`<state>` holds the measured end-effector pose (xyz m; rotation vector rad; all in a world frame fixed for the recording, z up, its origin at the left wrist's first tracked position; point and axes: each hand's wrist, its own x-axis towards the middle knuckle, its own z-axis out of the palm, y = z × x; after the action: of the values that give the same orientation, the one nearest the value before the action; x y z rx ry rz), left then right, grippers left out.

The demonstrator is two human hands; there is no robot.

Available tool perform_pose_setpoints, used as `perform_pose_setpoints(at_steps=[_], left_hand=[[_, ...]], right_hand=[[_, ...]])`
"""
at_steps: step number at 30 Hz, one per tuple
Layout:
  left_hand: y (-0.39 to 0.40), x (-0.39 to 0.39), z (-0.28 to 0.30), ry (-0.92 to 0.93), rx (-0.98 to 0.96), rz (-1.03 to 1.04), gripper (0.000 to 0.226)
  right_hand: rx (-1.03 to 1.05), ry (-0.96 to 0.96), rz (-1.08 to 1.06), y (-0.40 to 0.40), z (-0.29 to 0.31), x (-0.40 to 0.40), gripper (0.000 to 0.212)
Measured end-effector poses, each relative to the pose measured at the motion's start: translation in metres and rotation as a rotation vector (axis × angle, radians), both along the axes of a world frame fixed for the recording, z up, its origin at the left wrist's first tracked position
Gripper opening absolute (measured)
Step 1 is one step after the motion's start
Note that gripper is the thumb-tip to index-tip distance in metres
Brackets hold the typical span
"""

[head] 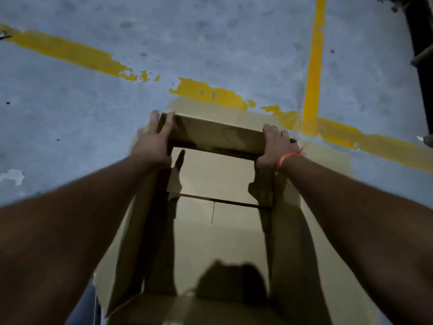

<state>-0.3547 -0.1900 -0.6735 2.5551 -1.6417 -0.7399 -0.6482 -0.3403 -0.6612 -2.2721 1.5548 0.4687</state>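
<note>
The person is leaning over an open cardboard box (210, 231), both arms reaching across it. The left hand (153, 143) is gripping one end of the far flap (215, 134), fingers curling round its corner — the right hand (271, 146), an orange thread (289, 157) at its wrist, is clasping the other end. Beyond the fingers, worn yellow lines (210, 93) are crossing the grey floor (210, 31).
</note>
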Motion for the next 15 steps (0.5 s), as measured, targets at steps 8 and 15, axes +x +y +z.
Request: perform_pose_setpoints(at_steps=[8,15], left_hand=[[0.151,-0.061,0.017,-0.038,0.085,0.120,0.103],[0.153,-0.065,0.096,0.081,-0.062,0.234,0.092]], right_hand=[[0.160,-0.240,0.005,0.176,-0.051,-0.038,0.104],[0.248,-0.325,0.133,0.225,0.031,0.018,0.086]])
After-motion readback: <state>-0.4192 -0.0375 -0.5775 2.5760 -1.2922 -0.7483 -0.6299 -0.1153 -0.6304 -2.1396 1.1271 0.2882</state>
